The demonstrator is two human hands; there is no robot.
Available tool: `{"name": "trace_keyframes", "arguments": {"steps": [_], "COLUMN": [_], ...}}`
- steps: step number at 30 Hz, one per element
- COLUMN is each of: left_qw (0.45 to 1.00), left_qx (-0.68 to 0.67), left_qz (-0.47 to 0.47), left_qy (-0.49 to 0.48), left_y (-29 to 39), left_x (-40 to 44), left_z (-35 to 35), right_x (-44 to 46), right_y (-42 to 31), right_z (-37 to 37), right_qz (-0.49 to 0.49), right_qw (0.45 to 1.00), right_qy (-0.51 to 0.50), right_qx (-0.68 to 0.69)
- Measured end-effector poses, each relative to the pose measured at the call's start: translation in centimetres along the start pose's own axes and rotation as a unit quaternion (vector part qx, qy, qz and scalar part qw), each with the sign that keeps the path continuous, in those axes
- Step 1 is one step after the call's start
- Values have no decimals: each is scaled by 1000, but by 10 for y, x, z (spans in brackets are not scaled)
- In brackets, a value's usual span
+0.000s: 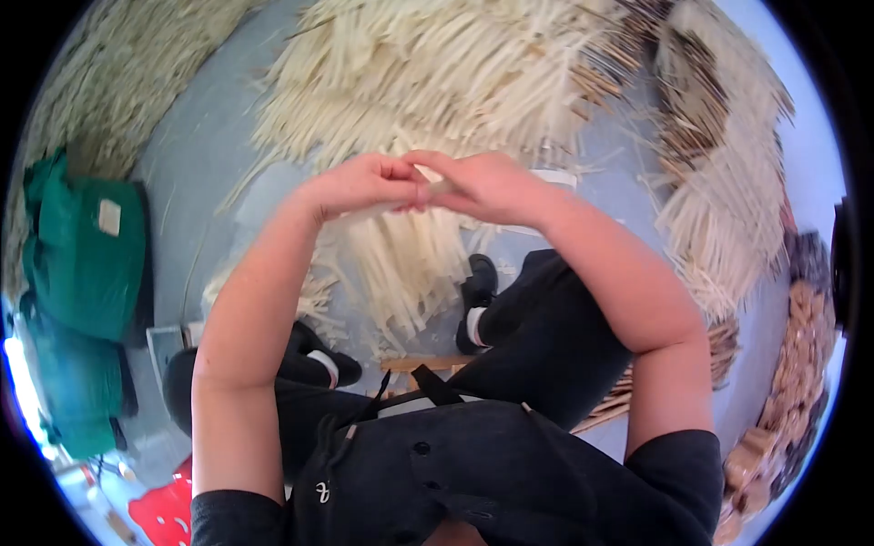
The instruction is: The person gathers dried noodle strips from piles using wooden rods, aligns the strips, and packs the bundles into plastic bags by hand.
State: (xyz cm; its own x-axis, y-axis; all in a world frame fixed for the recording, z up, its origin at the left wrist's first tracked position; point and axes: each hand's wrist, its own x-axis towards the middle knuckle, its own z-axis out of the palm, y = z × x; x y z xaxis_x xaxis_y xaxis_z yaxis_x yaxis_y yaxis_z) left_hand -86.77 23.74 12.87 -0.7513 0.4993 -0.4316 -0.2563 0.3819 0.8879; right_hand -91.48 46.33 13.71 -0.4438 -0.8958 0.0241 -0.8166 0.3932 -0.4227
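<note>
In front of me, at mid-picture, my two hands meet. The fingers of my left hand are curled closed around a pale flat strip, slightly blurred, which shows below that hand. My right hand is closed too, with the strip's darker part between its thumb and fingers; its fingertips are close to those of the left. Some of the grip is hidden by the fingers. Under the hands, between my shoes, lies a bundle of similar pale strips.
A large heap of pale strips covers the floor ahead. More strips with brown bark-like pieces lie at right. Green bags stand at left, a red item at lower left. Brown wrapped bundles line the right edge.
</note>
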Motion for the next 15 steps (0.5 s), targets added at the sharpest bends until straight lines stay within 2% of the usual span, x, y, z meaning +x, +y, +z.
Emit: {"name": "trace_keyframes", "arguments": {"steps": [2,3,4,5,6,8,9,10,12,14,15], "left_qw": [981,957,955,896,812,780,769,756,811,808,805], "left_qx": [-47,-136,-142,-259,-369,-365,-370,-374,-304,-238,-246], "left_qz": [47,60,54,97,139,42,-22,-86,-197,-241,-243], "left_qy": [181,248,253,347,431,507,521,530,460,482,483], "left_y": [-5,-13,-34,-69,-109,-209,-240,-268,-330,-365,-362], "left_x": [-21,-27,-27,-21,-13,13,23,32,48,67,69], "left_z": [-16,-26,-38,-49,-55,-44,-24,-1,32,63,68], "right_x": [14,23,32,43,55,80,89,96,104,97,93], "right_y": [12,23,38,56,73,105,116,125,149,178,186], "right_z": [2,2,6,15,27,61,80,101,155,238,271], "right_qz": [80,106,121,137,134,295,293,342,425,478,495], "right_qw": [996,994,992,988,989,916,918,898,860,830,814], "right_qy": [-26,-25,14,53,45,140,132,135,134,117,103], "right_qx": [-26,-26,15,54,54,233,231,243,248,263,284]}}
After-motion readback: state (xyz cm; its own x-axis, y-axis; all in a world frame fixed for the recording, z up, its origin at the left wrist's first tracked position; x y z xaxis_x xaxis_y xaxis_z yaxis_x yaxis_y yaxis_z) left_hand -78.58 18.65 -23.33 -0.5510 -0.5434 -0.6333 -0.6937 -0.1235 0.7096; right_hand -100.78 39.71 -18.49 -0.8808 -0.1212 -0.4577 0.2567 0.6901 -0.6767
